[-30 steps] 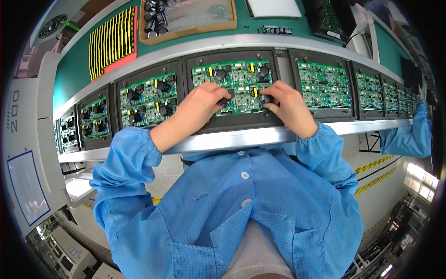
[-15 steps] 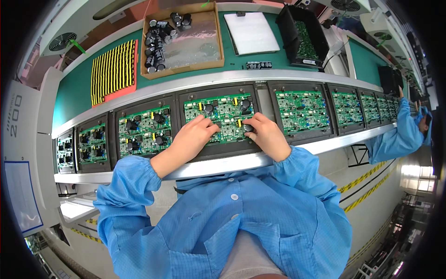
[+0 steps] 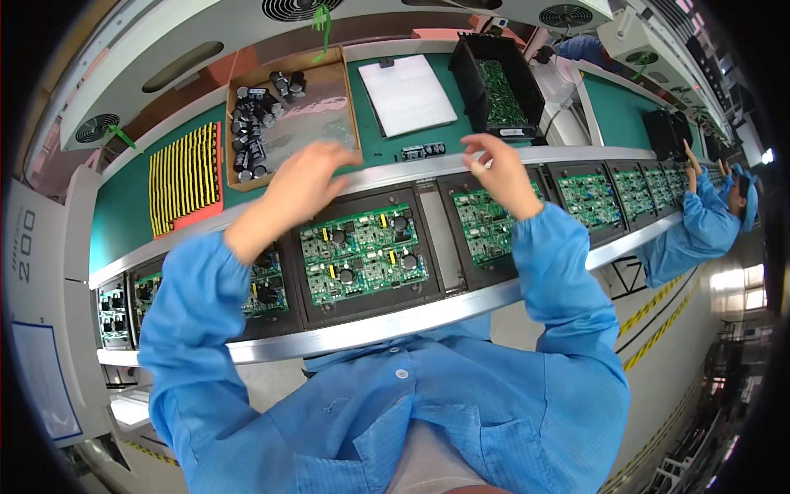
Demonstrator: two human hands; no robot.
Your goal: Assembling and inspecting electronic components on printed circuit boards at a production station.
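My left hand [image 3: 308,183] hangs over the rail between the cardboard box and the boards, slightly blurred, with fingers stretched to the right and nothing visible in them. Below it a green circuit board panel [image 3: 366,252] lies in a black carrier [image 3: 329,309], bearing several round black capacitors and yellow parts. My right hand [image 3: 502,174] is above the far edge of the adjacent carrier, thumb and forefinger apart. Close to its left, a short row of black capacitors [image 3: 423,151] lies on the green bench. The box [image 3: 351,107] holds several loose black capacitors [image 3: 257,115].
Yellow-and-black strips [image 3: 185,177] lie on a red tray at the left. Behind are a white pad on a clipboard [image 3: 411,95] and a black bin [image 3: 467,78] of small green parts. More carriers run along the metal rail [image 3: 387,323]. A co-worker in blue [image 3: 699,222] stands far right.
Both hands have left the middle board and moved up and apart, toward the bench. The board's capacitors are now uncovered. The whole view has shifted as well.
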